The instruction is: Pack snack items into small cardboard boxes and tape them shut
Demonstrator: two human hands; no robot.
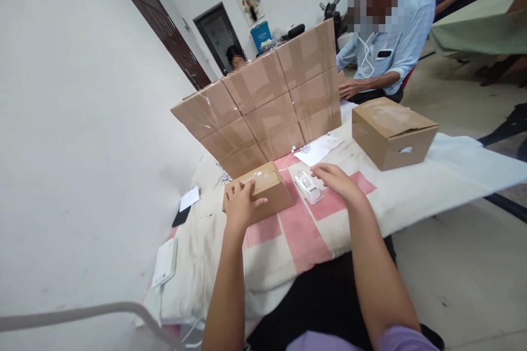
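A small brown cardboard box [274, 197] lies on the cloth-covered table, with clear tape along its top. My left hand [242, 200] rests on the left part of this box, its fingers apart and pressing on the top. Just right of the box is a white tape dispenser [308, 186] on the pink and cream cloth. My right hand [334, 178] hovers beside the dispenser, fingers stretched toward it and holding nothing. White papers [316, 151] lie beyond the dispenser.
Behind the box stands a wall of stacked, taped cartons [267, 104]. A larger carton [391, 131] sits at the right. A white device [165, 263] and a black object [181, 216] lie at the left. A person in a blue shirt [415, 27] sits across the table.
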